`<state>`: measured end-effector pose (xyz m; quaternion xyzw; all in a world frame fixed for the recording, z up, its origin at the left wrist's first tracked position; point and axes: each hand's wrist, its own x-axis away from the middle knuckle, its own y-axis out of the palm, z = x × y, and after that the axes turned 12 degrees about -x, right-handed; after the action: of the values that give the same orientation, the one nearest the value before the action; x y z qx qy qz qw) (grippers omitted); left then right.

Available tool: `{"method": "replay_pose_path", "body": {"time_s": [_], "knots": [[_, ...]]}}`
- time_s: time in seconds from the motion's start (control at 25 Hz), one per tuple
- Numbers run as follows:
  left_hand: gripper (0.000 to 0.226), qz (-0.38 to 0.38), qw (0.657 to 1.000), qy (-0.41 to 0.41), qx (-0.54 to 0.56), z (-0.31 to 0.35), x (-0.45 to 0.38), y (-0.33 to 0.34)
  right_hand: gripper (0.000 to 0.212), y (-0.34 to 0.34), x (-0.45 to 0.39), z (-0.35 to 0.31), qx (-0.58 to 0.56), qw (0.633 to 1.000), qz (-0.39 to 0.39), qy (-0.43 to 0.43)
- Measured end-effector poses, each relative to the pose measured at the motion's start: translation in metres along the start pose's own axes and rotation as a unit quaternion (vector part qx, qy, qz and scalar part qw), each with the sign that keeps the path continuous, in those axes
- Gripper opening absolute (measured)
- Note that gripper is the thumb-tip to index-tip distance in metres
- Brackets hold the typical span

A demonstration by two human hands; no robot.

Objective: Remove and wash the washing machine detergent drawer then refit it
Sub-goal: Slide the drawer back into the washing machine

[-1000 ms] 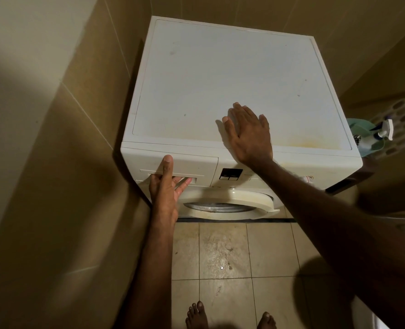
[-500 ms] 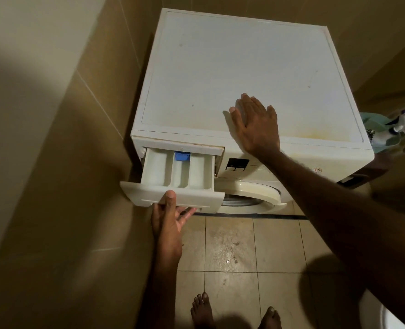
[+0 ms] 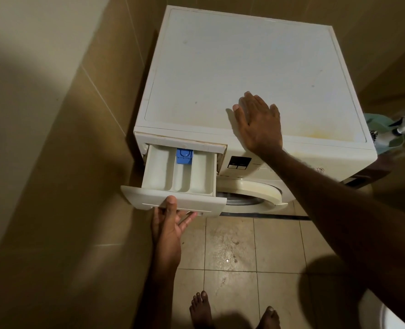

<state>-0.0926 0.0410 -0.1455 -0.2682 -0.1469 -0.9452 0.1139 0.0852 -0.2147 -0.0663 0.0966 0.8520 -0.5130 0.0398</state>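
The white detergent drawer point(image 3: 177, 176) sticks far out of the upper left front of the white washing machine point(image 3: 244, 74). It has three compartments and a blue insert point(image 3: 184, 156) at the back of the middle one. My left hand point(image 3: 168, 222) grips the drawer's front panel from below, thumb on the panel face and fingers hooked under its lip. My right hand point(image 3: 258, 122) lies flat, fingers straight, on the machine's top near its front edge.
A tiled wall point(image 3: 66, 162) stands close on the left of the machine. The round door point(image 3: 249, 193) sits below the drawer. A spray bottle point(image 3: 404, 124) and a green thing stand at the right. My bare feet are on the tiled floor point(image 3: 230, 252).
The drawer was shut a second ago; my left hand has pulled it out toward me, a little farther than half a second ago. My right hand has stayed flat on the top.
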Motion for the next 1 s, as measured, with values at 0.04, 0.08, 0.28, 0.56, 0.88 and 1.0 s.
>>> {"method": "replay_pose_path", "body": {"time_s": [0.04, 0.08, 0.28, 0.56, 0.88, 1.0], "knots": [[0.050, -0.001, 1.000, 0.004, 0.006, 0.004, -0.007, 0.004, 0.062, 0.000, 0.000, 0.000, 0.000, 1.000, 0.000, 0.001], [0.052, -0.004, 1.000, 0.009, 0.011, 0.008, -0.014, 0.010, 0.062, 0.000, 0.000, 0.000, 0.000, 1.000, 0.001, 0.004], [0.072, -0.030, 0.999, 0.025, 0.016, 0.040, -0.062, 0.045, 0.061, 0.000, -0.001, -0.001, -0.001, 1.000, 0.004, 0.006], [0.056, -0.023, 1.000, 0.018, -0.002, 0.058, -0.093, 0.071, 0.059, -0.001, -0.001, -0.002, 0.012, 1.000, 0.000, 0.011], [0.053, -0.025, 0.999, 0.007, -0.036, 0.063, -0.090, 0.064, 0.060, 0.000, 0.000, -0.003, -0.014, 1.000, 0.015, 0.015], [0.052, -0.036, 0.998, 0.001, -0.047, 0.067, -0.087, 0.061, 0.059, -0.001, 0.000, -0.003, -0.014, 1.000, 0.013, 0.014]]}}
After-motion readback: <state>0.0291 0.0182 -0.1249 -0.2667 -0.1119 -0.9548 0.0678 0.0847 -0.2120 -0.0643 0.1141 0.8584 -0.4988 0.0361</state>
